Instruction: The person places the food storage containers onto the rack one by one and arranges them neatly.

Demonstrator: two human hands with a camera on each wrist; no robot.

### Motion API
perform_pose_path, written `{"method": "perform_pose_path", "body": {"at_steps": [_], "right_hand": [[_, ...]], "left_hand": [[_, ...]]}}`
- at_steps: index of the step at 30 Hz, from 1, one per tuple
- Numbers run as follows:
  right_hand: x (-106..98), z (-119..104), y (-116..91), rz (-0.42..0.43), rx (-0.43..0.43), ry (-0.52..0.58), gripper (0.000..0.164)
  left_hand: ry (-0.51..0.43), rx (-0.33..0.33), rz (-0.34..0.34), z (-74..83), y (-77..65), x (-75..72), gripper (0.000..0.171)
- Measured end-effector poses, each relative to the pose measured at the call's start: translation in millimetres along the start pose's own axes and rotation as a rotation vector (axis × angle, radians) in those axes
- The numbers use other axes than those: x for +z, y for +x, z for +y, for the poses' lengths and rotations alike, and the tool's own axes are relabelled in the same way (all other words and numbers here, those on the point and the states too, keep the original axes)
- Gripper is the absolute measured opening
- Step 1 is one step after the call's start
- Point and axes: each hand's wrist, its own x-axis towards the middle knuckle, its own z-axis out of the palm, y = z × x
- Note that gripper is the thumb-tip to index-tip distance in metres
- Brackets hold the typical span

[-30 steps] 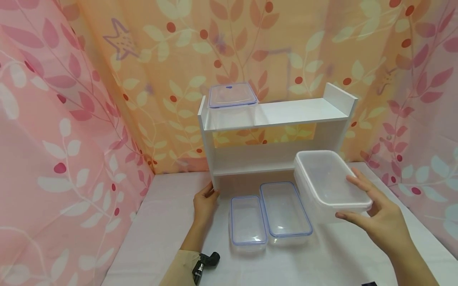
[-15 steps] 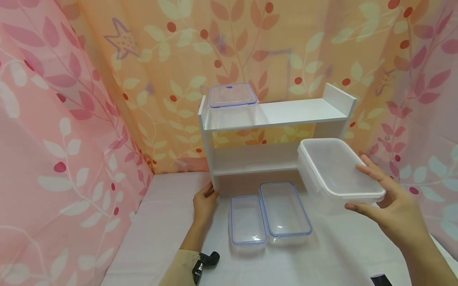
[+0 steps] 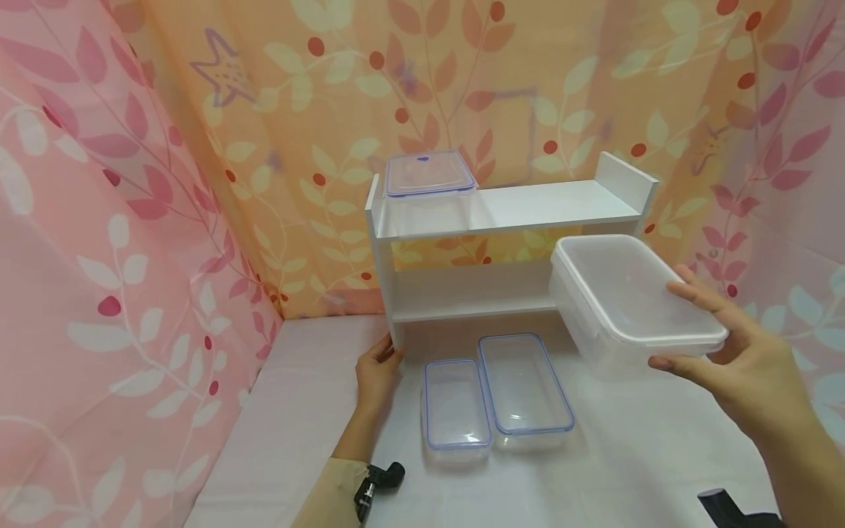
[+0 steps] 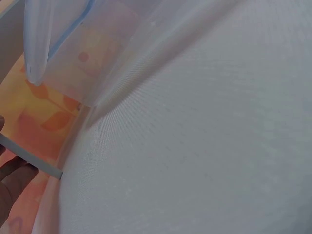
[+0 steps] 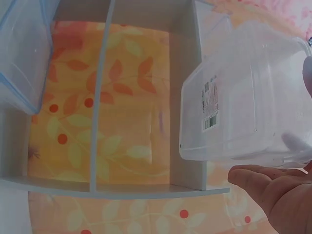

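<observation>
My right hand (image 3: 752, 374) grips a clear plastic food container with a white lid (image 3: 614, 293) by its right end, raised above the table in front of the shelf's right part. In the right wrist view the container (image 5: 224, 112) shows a barcode label on its base. At the lower left of the white two-tier shelf (image 3: 554, 205), my left hand (image 3: 378, 378) holds the side panel. The left wrist view has the fingers (image 4: 19, 180) on either side of that panel (image 4: 34, 161).
Two blue-rimmed food containers, a smaller one (image 3: 457, 403) and a larger one (image 3: 526, 385), stand side by side before the shelf. Another blue-rimmed container (image 3: 429, 176) sits on the top tier's left end. Patterned curtains (image 3: 317, 88) surround the white-covered table (image 3: 290, 455).
My right hand has carried the white-lidded container upward and somewhat to the right. My left hand has stayed on the shelf panel.
</observation>
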Motion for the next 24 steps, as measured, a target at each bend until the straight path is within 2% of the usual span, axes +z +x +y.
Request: {"method": "perform_pose_path", "body": {"at_steps": [2, 5, 12, 19, 24], "right_hand": [[-1.5, -2.2, 1.9, 0.001, 0.005, 0.001, 0.088], [-3.4, -4.8, 6.2, -0.002, 0.001, 0.097, 0.088], [-8.3, -12.1, 18.0, 0.021, -0.034, 0.155, 0.086], [-11.1, -17.9, 30.0, -0.015, -0.064, 0.387, 0.083], [-12.4, -24.2, 39.1, 0.001, -0.052, 0.374, 0.081]], "left_hand": [[0.006, -0.001, 0.004, 0.4, 0.3, 0.2, 0.046], [0.014, -0.012, 0.011, 1.0, 0.1, 0.4, 0.045], [0.016, -0.011, 0.005, 2.2, 0.3, 0.2, 0.046], [0.018, -0.012, -0.005, 2.8, -0.2, -0.5, 0.048], [0.031, -0.013, -0.007, 2.7, -1.2, -0.8, 0.047]]}}
